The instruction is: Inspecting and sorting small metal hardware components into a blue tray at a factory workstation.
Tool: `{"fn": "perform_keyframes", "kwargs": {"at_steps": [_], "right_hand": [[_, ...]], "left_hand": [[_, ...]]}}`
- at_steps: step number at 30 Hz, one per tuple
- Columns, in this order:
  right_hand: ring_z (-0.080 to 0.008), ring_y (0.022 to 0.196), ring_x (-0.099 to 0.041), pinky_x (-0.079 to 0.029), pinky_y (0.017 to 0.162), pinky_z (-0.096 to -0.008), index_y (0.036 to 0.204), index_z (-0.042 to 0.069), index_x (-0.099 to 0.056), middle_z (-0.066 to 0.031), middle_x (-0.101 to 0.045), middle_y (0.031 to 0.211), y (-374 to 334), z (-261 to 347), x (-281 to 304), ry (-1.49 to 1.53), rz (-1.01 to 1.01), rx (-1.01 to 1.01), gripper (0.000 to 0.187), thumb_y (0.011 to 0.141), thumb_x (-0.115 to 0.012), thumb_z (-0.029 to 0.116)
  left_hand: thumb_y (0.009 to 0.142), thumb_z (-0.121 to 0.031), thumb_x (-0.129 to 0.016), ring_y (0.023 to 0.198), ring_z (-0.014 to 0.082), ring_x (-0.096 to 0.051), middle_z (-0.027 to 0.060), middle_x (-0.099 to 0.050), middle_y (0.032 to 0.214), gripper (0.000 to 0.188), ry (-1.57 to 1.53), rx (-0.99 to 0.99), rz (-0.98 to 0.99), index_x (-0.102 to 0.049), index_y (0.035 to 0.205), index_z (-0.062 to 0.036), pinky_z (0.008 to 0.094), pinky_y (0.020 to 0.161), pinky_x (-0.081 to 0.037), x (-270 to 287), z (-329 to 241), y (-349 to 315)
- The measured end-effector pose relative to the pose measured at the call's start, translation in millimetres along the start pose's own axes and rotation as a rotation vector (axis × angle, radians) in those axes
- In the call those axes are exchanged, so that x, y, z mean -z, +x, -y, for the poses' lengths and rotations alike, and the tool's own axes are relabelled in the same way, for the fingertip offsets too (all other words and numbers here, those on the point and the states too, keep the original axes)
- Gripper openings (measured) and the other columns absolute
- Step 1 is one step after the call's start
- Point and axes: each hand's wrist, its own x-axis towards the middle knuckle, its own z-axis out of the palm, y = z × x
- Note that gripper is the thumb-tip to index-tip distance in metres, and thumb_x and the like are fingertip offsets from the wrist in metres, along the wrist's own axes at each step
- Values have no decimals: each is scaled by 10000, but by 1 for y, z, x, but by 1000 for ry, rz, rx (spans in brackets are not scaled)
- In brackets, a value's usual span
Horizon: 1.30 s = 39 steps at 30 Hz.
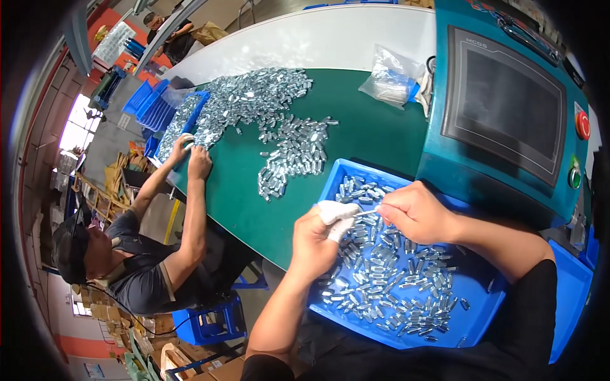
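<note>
Over the blue tray [340,174] my two hands come close together. My left hand [316,244] has white coverings on its thumb and forefinger, and these are pinched together; what sits between them is too small to make out. My right hand [416,213] is closed, thumb against forefinger, on a thin light-coloured rod [367,212] that points at the left fingertips. Beneath both hands, many small silvery metal fittings [381,273] lie loose in the tray, thickest in its middle and left part.
A teal machine with a dark screen [505,105] and red button [582,126] stands at the right. More fittings are heaped on the green table [375,136]. A clear plastic bag [389,76] lies near the machine. At left, a co-worker [152,267] handles fittings beside another blue tray [198,108].
</note>
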Motion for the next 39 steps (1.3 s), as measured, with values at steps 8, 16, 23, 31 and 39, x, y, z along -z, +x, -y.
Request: {"fn": "perform_keyframes", "kwargs": {"at_steps": [8,16,23,31,39], "right_hand": [[-355,566,-557,-445,535,-417,683,38,-543,-140,-523,606,-6,-7,-17,-156,0,253,255,902,-632,132],[-67,461,-453,-362,460,-251,671,54,-606,5,-506,518,-8,3,-13,590,227,-473,464,1039,-488,310],[-103,463,-504,-393,471,-265,681,37,-596,-26,-543,530,-3,15,-7,281,212,-354,421,1026,-496,256],[-102,516,-558,-420,511,-261,687,3,-576,-48,-571,566,0,2,-2,145,-187,-204,394,1020,-470,186],[-119,518,-570,-431,517,-275,705,5,-592,-52,-584,582,-1,-2,-4,140,-144,-142,379,1019,-472,180]], "left_hand": [[921,0,-661,768,154,-680,86,-677,879,153,-523,310,246,-564,1037,-23,273,651,-551,-8,0,-9],[820,4,-742,706,206,-698,104,-695,778,102,5,-150,32,-666,888,-4,300,639,-537,-16,-3,-7],[835,-24,-751,718,143,-683,77,-715,830,143,113,-139,58,-690,960,8,269,667,-546,-10,-10,-4],[881,-86,-735,730,100,-626,28,-683,818,164,-73,135,92,-684,1012,-2,259,681,-514,-2,1,-4],[917,-86,-684,826,107,-639,26,-702,949,130,34,149,-110,-703,1027,-19,269,753,-517,32,12,-3]]}}
